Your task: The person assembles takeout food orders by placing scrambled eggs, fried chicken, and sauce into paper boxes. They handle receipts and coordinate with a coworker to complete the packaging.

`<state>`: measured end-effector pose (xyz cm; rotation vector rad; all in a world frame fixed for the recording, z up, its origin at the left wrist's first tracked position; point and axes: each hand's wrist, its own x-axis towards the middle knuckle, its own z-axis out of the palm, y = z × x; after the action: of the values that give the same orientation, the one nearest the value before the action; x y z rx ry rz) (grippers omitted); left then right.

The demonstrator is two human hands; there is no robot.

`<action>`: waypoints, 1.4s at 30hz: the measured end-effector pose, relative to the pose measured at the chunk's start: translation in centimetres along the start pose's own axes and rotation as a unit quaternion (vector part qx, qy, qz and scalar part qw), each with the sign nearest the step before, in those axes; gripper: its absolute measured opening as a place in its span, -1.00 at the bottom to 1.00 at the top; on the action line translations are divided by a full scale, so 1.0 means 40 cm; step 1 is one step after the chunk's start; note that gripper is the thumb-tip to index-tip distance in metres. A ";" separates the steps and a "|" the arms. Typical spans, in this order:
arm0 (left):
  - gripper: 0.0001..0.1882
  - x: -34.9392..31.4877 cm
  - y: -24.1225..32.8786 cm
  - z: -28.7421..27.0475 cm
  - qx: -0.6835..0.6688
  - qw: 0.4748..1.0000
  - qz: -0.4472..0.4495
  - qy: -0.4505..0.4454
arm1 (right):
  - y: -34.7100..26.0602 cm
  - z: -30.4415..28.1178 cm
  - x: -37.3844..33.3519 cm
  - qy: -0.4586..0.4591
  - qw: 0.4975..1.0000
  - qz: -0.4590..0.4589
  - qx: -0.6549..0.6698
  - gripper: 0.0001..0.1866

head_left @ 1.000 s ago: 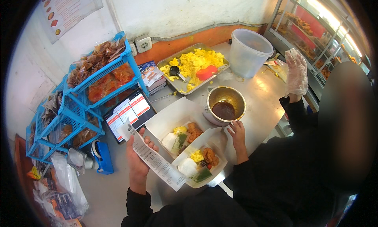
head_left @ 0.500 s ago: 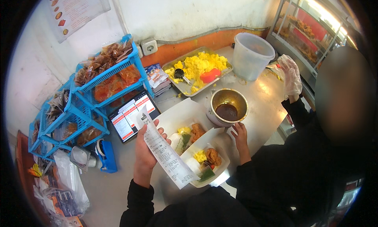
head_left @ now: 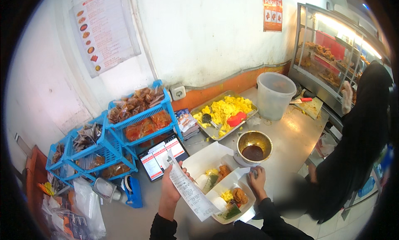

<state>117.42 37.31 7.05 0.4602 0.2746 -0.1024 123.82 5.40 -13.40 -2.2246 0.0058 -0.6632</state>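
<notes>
My left hand (head_left: 169,194) is closed round a long white printed receipt (head_left: 189,190), which slants over the left edge of the boxes. My right hand (head_left: 257,182) has its fingers bent at the flap of the nearer white takeaway box (head_left: 245,176). Inside that box lie rice, scrambled egg (head_left: 227,195), fried chicken (head_left: 240,196) and a piece of green leaf (head_left: 231,211). Behind it, partly covered, a second open takeaway box (head_left: 199,157) holds similar food. A metal pot (head_left: 254,148) with dark brown sauce stands just beyond my right hand.
A tray (head_left: 219,136) of scrambled egg and a clear plastic bucket (head_left: 274,94) stand at the back. Blue baskets (head_left: 120,142) of bagged food, a tablet (head_left: 162,157) and a blue tape dispenser (head_left: 132,193) are left. Another person (head_left: 353,140) stands right, near a lit display case (head_left: 328,61).
The other person has moved away from the counter to the right. My right hand has closed in on the nearer box's flap. My left hand still holds the receipt; the view has tilted up.
</notes>
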 end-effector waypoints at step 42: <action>-0.58 0.048 -0.062 0.069 0.044 0.996 -0.070 -0.016 | -0.034 -0.021 -0.010 -0.044 0.999 -0.004 -0.017 -0.76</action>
<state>119.53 33.78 7.84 0.5262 0.2712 -0.2597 122.81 5.82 -12.20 -2.2849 -0.0353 -0.5729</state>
